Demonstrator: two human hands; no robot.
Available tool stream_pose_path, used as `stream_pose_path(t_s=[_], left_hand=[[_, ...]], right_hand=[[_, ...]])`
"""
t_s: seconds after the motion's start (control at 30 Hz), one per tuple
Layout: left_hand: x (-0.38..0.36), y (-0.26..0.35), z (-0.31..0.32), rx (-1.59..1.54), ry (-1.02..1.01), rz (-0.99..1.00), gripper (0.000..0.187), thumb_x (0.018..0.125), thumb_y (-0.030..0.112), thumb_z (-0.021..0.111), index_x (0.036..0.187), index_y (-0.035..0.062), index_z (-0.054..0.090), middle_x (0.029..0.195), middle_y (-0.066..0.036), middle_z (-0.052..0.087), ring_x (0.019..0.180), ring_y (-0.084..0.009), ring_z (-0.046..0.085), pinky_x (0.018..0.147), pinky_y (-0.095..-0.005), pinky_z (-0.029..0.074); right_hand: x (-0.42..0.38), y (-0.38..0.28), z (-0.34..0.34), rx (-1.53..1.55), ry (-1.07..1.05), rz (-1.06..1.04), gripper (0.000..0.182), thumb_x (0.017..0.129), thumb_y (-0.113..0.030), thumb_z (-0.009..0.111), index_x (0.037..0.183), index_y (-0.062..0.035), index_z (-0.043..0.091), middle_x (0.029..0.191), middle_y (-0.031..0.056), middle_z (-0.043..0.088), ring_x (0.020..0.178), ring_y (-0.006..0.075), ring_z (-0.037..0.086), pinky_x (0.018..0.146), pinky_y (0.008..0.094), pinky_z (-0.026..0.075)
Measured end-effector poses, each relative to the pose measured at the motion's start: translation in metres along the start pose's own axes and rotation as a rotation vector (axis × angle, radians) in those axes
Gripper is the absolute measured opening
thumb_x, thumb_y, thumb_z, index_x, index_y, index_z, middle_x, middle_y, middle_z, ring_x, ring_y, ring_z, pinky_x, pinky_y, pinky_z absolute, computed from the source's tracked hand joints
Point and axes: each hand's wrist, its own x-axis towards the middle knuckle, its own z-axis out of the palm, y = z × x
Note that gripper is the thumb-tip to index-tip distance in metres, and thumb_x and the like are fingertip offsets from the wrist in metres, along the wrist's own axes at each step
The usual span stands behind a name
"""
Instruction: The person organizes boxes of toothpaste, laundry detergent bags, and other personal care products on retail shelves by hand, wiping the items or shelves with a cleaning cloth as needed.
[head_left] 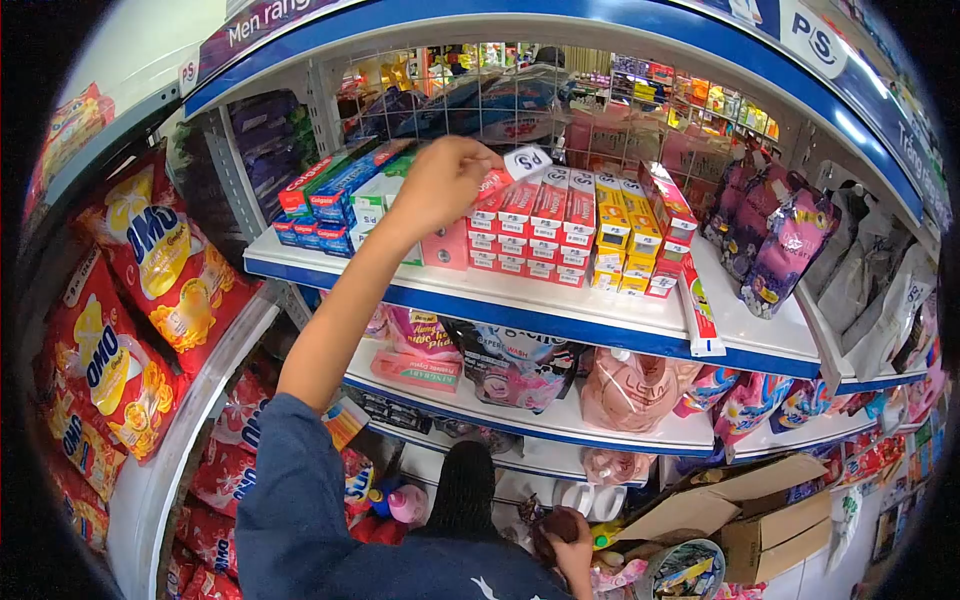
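My left hand (447, 183) is raised over the upper shelf, its fingers closed on the end of a red and white P/S toothpaste box (526, 163). That box is tilted just above the stacked red P/S toothpaste boxes (530, 232). Colgate boxes (325, 205) are piled left of my wrist, and yellow toothpaste boxes (627, 225) stand right of the red stack. Low in the view, my right hand (572, 556) is wrapped around a dark brown rounded object (556, 532); its kind I cannot make out.
Omo detergent bags (130, 340) fill the shelf at left. Purple pouches (785, 250) stand at right, beside a loose toothpaste pack (702, 310) at the shelf edge (560, 316). Below are an opened cardboard box (780, 525) and a bucket (685, 570).
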Motion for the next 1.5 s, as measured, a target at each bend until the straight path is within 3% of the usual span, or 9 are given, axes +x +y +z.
stream_pose_path(t_s=[0.13, 0.27, 0.37, 0.5, 0.7, 1.1, 1.2, 1.37, 1.5], left_hand=[[0.011, 0.01, -0.006, 0.099, -0.121, -0.017, 0.02, 0.075, 0.014, 0.054, 0.081, -0.0021, 0.064, 0.057, -0.013, 0.058, 0.055, -0.0211, 0.059, 0.055, -0.0321, 0.046], [0.018, 0.057, -0.039, 0.156, -0.691, -0.38, 0.049, 0.071, 0.024, 0.067, 0.11, -0.0032, 0.056, 0.083, -0.015, 0.064, 0.073, -0.014, 0.058, 0.07, -0.0278, 0.046], [0.014, 0.036, -0.048, 0.075, -0.7, 0.013, 0.055, 0.066, 0.019, 0.071, 0.113, -0.0034, 0.053, 0.093, -0.016, 0.063, 0.078, -0.0147, 0.058, 0.073, -0.0269, 0.045], [0.012, 0.043, -0.045, 0.126, -0.651, -0.227, 0.057, 0.061, 0.01, 0.072, 0.111, -0.0059, 0.052, 0.1, -0.018, 0.062, 0.087, -0.0148, 0.058, 0.076, -0.0274, 0.045], [0.01, 0.02, -0.029, 0.111, -0.459, -0.033, 0.047, 0.063, 0.011, 0.071, 0.104, -0.0053, 0.056, 0.082, -0.023, 0.061, 0.061, -0.02, 0.061, 0.057, -0.0308, 0.046], [0.01, 0.032, -0.032, 0.31, -0.538, 0.005, 0.047, 0.067, 0.015, 0.069, 0.107, -0.0054, 0.055, 0.099, -0.021, 0.06, 0.08, -0.026, 0.063, 0.069, -0.0305, 0.048], [0.004, 0.031, -0.029, 0.265, -0.457, -0.052, 0.045, 0.067, 0.018, 0.069, 0.105, -0.0036, 0.057, 0.103, -0.019, 0.059, 0.086, -0.0267, 0.061, 0.074, -0.0308, 0.047], [-0.026, 0.088, -0.053, 0.348, 0.272, 0.244, 0.025, 0.068, 0.007, 0.068, 0.092, 0.0016, 0.064, 0.105, -0.015, 0.06, 0.098, -0.0257, 0.057, 0.086, -0.0322, 0.042], [-0.002, 0.102, -0.08, 0.74, 0.695, 0.418, 0.051, 0.064, 0.012, 0.071, 0.112, 0.0091, 0.053, 0.121, -0.009, 0.049, 0.115, -0.027, 0.042, 0.098, -0.0373, 0.029]], right_hand=[[-0.001, -0.008, -0.003, 0.193, 0.02, 0.082, 0.041, 0.062, -0.003, 0.071, 0.1, -0.001, 0.056, 0.088, 0.0066, 0.062, 0.082, 0.0144, 0.057, 0.075, 0.0266, 0.045], [-0.001, 0.01, -0.005, 0.295, 0.078, 0.206, 0.037, 0.064, -0.001, 0.07, 0.099, 0.0002, 0.056, 0.088, 0.0069, 0.062, 0.082, 0.0147, 0.057, 0.076, 0.0267, 0.045], [-0.005, -0.008, -0.005, 0.423, 0.116, 0.314, 0.037, 0.065, 0.0, 0.068, 0.099, 0.0009, 0.055, 0.089, 0.0076, 0.061, 0.081, 0.0159, 0.057, 0.075, 0.0269, 0.045], [-0.006, 0.009, -0.009, 0.546, 0.162, 0.34, 0.033, 0.067, 0.004, 0.065, 0.098, 0.0011, 0.054, 0.09, 0.0077, 0.062, 0.082, 0.0161, 0.058, 0.073, 0.0271, 0.046], [-0.005, 0.009, -0.018, 0.553, 0.23, 0.33, 0.029, 0.067, 0.004, 0.064, 0.094, -0.0006, 0.054, 0.084, 0.0065, 0.06, 0.076, 0.0166, 0.057, 0.07, 0.0273, 0.046], [-0.002, 0.016, -0.017, 0.53, 0.166, 0.356, 0.037, 0.067, 0.004, 0.064, 0.101, 0.0005, 0.051, 0.089, 0.0089, 0.059, 0.083, 0.0188, 0.057, 0.075, 0.0285, 0.046], [-0.003, 0.01, -0.014, 0.516, 0.159, 0.334, 0.038, 0.067, 0.003, 0.064, 0.103, -0.0005, 0.051, 0.089, 0.0084, 0.06, 0.084, 0.0182, 0.057, 0.076, 0.028, 0.045], [0.011, -0.011, -0.06, 0.042, 0.108, 0.086, 0.036, 0.075, -0.008, 0.063, 0.106, -0.0004, 0.048, 0.088, 0.0085, 0.057, 0.083, 0.0176, 0.053, 0.078, 0.0298, 0.042], [0.042, -0.114, -0.125, -0.189, 0.559, -0.117, 0.017, 0.075, -0.01, 0.058, 0.065, 0.0027, 0.051, 0.069, 0.0103, 0.057, 0.064, 0.0168, 0.049, 0.062, 0.0324, 0.041]])
